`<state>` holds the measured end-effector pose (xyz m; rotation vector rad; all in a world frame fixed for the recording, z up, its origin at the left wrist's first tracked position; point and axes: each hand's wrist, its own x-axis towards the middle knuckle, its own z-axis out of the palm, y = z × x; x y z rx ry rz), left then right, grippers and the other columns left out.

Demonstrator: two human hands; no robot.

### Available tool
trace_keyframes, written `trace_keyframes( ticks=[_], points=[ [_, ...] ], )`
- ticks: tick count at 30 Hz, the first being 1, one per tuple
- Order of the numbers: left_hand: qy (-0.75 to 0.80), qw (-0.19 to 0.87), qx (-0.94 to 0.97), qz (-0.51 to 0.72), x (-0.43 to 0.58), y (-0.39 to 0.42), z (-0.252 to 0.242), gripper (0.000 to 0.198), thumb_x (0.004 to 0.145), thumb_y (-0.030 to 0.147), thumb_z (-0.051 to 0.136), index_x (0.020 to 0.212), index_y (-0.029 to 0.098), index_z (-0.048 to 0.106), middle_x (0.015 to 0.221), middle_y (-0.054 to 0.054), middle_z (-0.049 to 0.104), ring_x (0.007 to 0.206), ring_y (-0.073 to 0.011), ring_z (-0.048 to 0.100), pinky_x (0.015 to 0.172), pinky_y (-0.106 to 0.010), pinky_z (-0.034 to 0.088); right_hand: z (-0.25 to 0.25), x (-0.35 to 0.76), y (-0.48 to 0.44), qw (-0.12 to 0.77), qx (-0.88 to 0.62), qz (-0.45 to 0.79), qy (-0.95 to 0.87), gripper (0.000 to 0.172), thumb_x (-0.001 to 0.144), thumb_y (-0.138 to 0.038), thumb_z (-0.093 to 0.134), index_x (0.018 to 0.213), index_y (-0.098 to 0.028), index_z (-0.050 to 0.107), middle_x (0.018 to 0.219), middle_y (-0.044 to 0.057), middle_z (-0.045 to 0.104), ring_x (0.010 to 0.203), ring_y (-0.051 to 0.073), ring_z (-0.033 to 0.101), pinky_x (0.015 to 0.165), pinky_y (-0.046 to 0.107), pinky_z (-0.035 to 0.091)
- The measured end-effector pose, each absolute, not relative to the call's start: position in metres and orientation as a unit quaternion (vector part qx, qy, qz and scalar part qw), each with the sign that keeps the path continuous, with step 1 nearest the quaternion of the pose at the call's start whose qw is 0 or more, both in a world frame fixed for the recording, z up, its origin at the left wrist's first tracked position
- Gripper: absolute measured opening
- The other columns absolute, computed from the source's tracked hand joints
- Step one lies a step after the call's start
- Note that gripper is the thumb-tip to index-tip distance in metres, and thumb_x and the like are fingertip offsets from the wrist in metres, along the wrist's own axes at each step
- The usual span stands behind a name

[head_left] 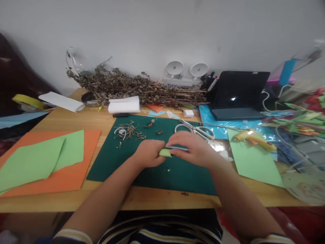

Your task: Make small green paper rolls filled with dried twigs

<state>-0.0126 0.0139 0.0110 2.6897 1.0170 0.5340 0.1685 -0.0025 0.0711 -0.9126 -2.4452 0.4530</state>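
Note:
Over the dark green cutting mat [106, 162], my left hand [149, 153] is closed round a small light green piece [165, 153] that looks rolled or folded. My right hand [189, 148] pinches a thin blue-grey tool [177, 148], held level just above the green piece. The fingertips of both hands are close together, and the tool's far end is too blurred to make out. Tiny green scraps [168, 170] lie on the mat in front of the hands. Broken dry stems [130, 130] are scattered on its back left part.
White-handled scissors [186, 126] lie behind my right hand. Green sheets [33, 159] rest on orange paper [68, 176] at left. A yellow glue gun [256, 138] sits on green paper [259, 166] at right. Dried plants [127, 84], a white roll [124, 105] and a tablet [241, 89] stand behind.

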Motion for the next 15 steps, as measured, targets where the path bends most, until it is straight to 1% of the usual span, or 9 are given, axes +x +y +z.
trace_keyframes(
  ticks=[3, 5, 8, 12, 15],
  points=[
    [0.365, 0.071, 0.923, 0.099, -0.012, 0.018, 0.014, 0.013, 0.069, 0.031, 0.039, 0.068, 0.019, 0.045, 0.066, -0.002, 0.059, 0.060, -0.0184, 0.055, 0.048, -0.025, 0.031, 0.079, 0.172, -0.004, 0.130, -0.327, 0.117, -0.929, 0.017, 0.078, -0.023, 0.046, 0.086, -0.017, 0.060, 0.086, 0.004, 0.063, 0.082, 0.016, 0.056, 0.074, 0.030, 0.042],
    [0.371, 0.057, 0.924, 0.069, -0.012, 0.019, 0.016, 0.013, 0.070, 0.031, 0.039, 0.068, 0.019, 0.045, 0.067, -0.002, 0.060, 0.061, -0.0196, 0.057, 0.048, -0.026, 0.031, 0.078, 0.175, -0.004, 0.093, -0.339, 0.103, -0.930, 0.019, 0.078, -0.023, 0.046, 0.089, -0.018, 0.060, 0.088, 0.004, 0.063, 0.082, 0.017, 0.056, 0.073, 0.031, 0.042],
    [0.370, 0.053, 0.926, 0.045, -0.011, 0.018, 0.017, 0.014, 0.070, 0.031, 0.039, 0.070, 0.019, 0.046, 0.068, -0.003, 0.061, 0.063, -0.0207, 0.058, 0.048, -0.027, 0.032, 0.073, 0.176, -0.003, 0.072, -0.351, 0.083, -0.930, 0.019, 0.079, -0.023, 0.044, 0.088, -0.018, 0.060, 0.087, 0.004, 0.063, 0.081, 0.017, 0.056, 0.072, 0.031, 0.042],
    [0.362, 0.060, 0.930, 0.031, -0.010, 0.016, 0.019, 0.015, 0.070, 0.032, 0.038, 0.071, 0.020, 0.046, 0.069, -0.003, 0.061, 0.064, -0.0219, 0.059, 0.048, -0.027, 0.033, 0.066, 0.171, -0.003, 0.070, -0.338, 0.040, -0.938, 0.020, 0.080, -0.021, 0.041, 0.084, -0.017, 0.060, 0.085, 0.004, 0.062, 0.079, 0.017, 0.055, 0.069, 0.030, 0.040],
    [0.366, 0.066, 0.928, 0.028, -0.010, 0.018, 0.020, 0.014, 0.070, 0.031, 0.038, 0.069, 0.020, 0.046, 0.068, -0.003, 0.060, 0.063, -0.0222, 0.058, 0.047, -0.027, 0.032, 0.062, 0.168, -0.004, 0.075, -0.329, -0.006, -0.941, 0.024, 0.082, -0.021, 0.037, 0.082, -0.015, 0.060, 0.081, 0.006, 0.062, 0.076, 0.017, 0.055, 0.066, 0.030, 0.039]
  ],
)
